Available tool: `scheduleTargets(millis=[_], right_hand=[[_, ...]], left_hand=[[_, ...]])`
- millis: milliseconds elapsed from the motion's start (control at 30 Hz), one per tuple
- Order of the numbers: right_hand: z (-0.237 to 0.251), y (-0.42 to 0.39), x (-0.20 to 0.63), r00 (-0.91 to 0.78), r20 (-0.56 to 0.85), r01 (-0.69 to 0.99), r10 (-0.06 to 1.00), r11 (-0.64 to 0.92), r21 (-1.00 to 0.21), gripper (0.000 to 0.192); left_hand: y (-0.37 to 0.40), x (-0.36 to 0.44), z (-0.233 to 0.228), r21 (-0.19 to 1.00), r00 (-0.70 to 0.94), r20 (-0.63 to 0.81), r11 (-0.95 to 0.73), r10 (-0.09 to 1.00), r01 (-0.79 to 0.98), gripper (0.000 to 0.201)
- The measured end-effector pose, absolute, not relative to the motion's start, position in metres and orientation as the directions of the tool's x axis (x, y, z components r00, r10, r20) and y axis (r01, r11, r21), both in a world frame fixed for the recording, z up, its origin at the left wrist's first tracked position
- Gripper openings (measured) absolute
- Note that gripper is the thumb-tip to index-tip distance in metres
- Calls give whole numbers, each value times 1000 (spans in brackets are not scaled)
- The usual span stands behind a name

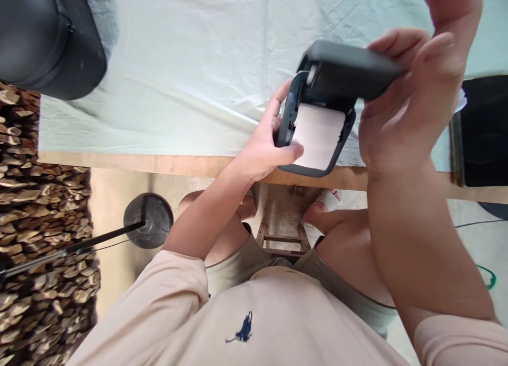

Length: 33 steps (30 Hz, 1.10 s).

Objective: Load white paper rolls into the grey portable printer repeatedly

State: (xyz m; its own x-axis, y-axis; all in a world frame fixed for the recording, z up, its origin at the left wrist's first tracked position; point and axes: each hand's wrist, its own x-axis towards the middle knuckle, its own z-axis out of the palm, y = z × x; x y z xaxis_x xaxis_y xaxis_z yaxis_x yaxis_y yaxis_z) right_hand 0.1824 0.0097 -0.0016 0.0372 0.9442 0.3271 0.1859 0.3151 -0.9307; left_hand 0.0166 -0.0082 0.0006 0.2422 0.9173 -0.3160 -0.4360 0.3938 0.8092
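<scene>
A small dark grey device that looks like a portable receipt printer (pixel 282 135) is held tilted above the table's front edge, its lid swung up. White paper (pixel 320 135) fills its compartment. My left hand (pixel 265 138) grips the printer's left side, the thumb lying over the paper's lower corner. On the other side, my right hand (pixel 413 85) pinches the far end of the raised dark lid (pixel 345 72), which is slightly blurred. Some of the right fingers are hidden behind the lid.
A pale plastic sheet covers the table (pixel 178 53). A black bag (pixel 47 37) stands at the back left, and a black flat tray or panel (pixel 484 130) lies at the right edge. Stacked firewood (pixel 43 223) and a round stand base (pixel 148 220) are at the lower left.
</scene>
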Motion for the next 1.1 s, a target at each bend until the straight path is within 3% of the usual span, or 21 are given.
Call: scheduleTargets(millis=[100, 167, 333, 433, 533, 667, 767, 867, 1100], right_hand=[[-3, 9, 185, 107, 275, 28, 956, 273, -962, 35], [-4, 6, 183, 27, 247, -39, 969, 248, -968, 31], [-2, 0, 175, -174, 212, -27, 962, 211, -977, 49], [1, -2, 172, -266, 176, -72, 948, 162, -984, 56], [2, -4, 172, -256, 146, -86, 956, 128, -988, 57], [1, -5, 173, -194, 128, -43, 973, 122, -992, 55], [-4, -1, 176, -163, 194, -1, 967, 196, -981, 51], [-8, 3, 179, -200, 329, -22, 923, 331, -943, 49], [0, 1, 181, -277, 297, -33, 914, 299, -954, 55]], left_hand=[[-8, 16, 2, 801, 241, -333, 409, 911, -437, 86], [-8, 16, 1, 799, 255, -303, 391, 918, -457, 86], [-11, 18, -4, 759, 224, -198, 294, 954, -581, 51], [-12, 18, -5, 751, 193, -265, 327, 945, -573, 38], [-11, 16, -4, 763, 193, -292, 350, 937, -543, 25], [-7, 15, -4, 783, 278, -180, 308, 944, -540, 26], [-2, 15, -8, 698, 356, -160, 361, 921, -619, 27], [3, 13, -15, 650, 328, -183, 364, 927, -667, 23], [2, 11, -19, 659, 213, -235, 317, 948, -683, 14]])
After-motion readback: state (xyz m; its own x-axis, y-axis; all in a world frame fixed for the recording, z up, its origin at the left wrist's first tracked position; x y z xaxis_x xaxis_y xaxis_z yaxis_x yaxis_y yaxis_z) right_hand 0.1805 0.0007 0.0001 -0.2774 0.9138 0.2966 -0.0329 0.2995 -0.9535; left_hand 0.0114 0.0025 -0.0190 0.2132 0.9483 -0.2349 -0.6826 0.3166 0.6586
